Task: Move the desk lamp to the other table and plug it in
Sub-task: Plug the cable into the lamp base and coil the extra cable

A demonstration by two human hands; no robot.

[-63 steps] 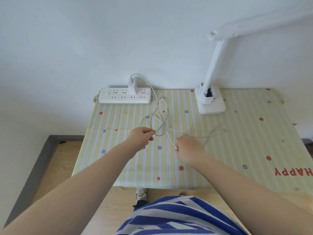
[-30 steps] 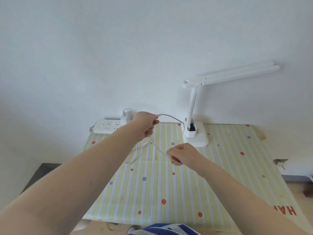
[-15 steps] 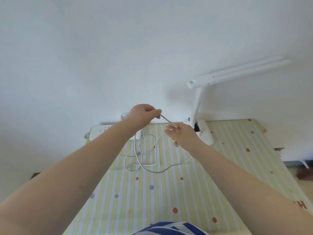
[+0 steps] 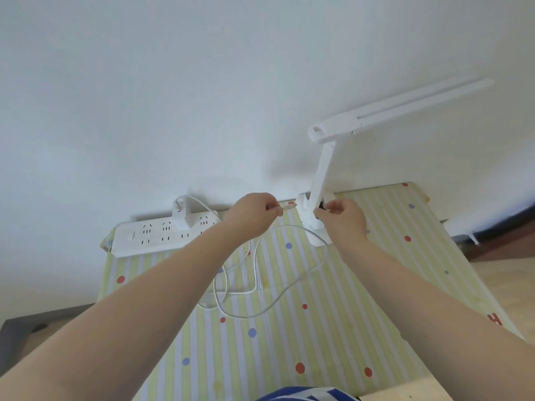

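Desk lamp [image 4: 318, 180]: white, standing upright at the back of the counter against the wall, its long head reaching out to the right.
Lamp base [image 4: 314, 238]: sits on the striped cloth; a small open well at the foot of the stem shows dark inside, and what is in it cannot be made out.
Left hand [image 4: 250, 217]: raised above the counter just left of the lamp, fingers [image 4: 270, 205] curled and pinched on the cable close to its free end.
Cable end [image 4: 288, 207]: a small connector sticks out to the right from the left hand, pointing toward the lamp base and just short of it.
Right hand [image 4: 343, 218]: at the lamp base, fingers curled at the foot of the stem by the dark well; whether they grip the base or only touch it cannot be told.
Cable [image 4: 254, 282]: white, hanging from the left hand and lying in loose loops on the cloth between the two arms, running back toward the adapter.
Power strip [image 4: 156, 237]: white, lying along the back left edge of the counter.
Adapter [image 4: 181, 217]: white, plugged into the power strip, the cable rising from its top.
Counter [image 4: 333, 328]: covered by a cloth of yellow and white stripes with red and blue dots.
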